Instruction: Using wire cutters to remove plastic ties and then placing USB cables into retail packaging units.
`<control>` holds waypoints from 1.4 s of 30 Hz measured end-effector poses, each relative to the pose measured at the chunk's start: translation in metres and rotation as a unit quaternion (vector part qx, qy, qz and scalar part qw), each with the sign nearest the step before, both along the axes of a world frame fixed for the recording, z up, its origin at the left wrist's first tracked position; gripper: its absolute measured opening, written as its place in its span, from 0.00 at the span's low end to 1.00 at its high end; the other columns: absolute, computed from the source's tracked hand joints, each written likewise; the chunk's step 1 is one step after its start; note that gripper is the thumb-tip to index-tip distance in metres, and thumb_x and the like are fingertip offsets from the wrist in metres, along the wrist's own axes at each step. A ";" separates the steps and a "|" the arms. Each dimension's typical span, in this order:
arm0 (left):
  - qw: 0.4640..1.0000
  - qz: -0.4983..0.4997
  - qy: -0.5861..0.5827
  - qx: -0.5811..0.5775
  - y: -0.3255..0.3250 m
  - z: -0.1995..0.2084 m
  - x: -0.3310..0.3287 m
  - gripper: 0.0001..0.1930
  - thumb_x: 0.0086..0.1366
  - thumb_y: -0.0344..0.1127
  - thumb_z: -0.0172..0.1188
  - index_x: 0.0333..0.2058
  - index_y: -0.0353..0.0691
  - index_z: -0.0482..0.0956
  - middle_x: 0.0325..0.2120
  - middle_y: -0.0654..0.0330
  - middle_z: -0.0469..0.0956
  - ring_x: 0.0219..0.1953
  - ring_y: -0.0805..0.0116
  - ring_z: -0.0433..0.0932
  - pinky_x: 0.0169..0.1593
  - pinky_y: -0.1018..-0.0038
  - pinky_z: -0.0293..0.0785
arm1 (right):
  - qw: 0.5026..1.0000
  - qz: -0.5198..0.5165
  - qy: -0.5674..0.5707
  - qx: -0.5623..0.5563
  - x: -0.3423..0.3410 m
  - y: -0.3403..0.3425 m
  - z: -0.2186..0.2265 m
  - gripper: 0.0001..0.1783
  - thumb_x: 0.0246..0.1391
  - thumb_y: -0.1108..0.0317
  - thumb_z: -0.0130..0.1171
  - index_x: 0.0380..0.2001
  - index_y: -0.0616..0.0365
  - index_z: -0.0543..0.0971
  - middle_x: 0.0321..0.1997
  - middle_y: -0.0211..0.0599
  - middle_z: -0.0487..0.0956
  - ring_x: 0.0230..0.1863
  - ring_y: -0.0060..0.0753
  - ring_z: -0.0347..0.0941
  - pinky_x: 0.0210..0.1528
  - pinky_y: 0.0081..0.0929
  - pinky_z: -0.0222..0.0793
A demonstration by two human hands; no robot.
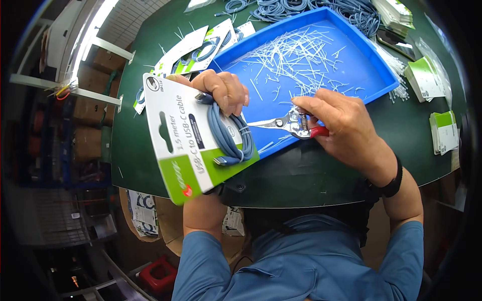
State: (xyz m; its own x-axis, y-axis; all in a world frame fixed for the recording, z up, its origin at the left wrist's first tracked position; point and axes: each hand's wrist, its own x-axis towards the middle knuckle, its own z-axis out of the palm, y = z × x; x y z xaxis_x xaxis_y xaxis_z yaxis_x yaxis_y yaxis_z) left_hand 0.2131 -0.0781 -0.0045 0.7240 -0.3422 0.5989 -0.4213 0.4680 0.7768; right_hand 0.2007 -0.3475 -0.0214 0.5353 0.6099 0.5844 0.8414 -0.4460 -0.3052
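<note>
My left hand (221, 90) grips the upper edge of a white and green packaging card (175, 135), holding it tilted above the table's near edge. A coiled blue-grey cable (224, 133) lies on the card, bound to it by thin white ties. In my right hand (346, 120) is a pair of red-handled snips (296, 124) with a visible spring. Their narrow tips reach the right side of the cable coil, close to a tie. Whether the blades touch the tie I cannot tell. Behind both hands, a blue tray (351, 55) holds loose white tie pieces (296, 55).
Several carded cables (201, 50) lie at the far left of the green table (135, 155). Loose cables (296, 10) are heaped at the back. Card stacks (427, 80) and a bundle of white ties (399, 75) sit right of the tray. A red stool (158, 276) stands below left.
</note>
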 end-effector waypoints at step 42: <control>0.965 -0.072 0.073 -0.243 -0.003 -0.033 0.009 0.35 0.83 0.58 0.25 0.31 0.42 0.76 0.20 0.63 0.69 0.27 0.66 0.70 0.42 0.62 0.72 | 0.953 0.065 0.232 0.186 -0.017 0.035 0.002 0.17 0.54 0.76 0.73 0.43 0.61 0.76 0.30 0.34 0.82 0.31 0.24 0.82 0.36 0.23 0.77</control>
State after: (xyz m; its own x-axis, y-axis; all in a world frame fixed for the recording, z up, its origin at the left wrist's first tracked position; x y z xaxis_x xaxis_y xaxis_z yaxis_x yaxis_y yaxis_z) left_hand 0.2223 -0.0807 -0.0372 0.7786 -0.1509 0.6091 -0.2266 0.8375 0.4972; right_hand 0.1837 -0.3125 -0.0190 0.7224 0.4859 0.4920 0.6184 -0.1356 -0.7740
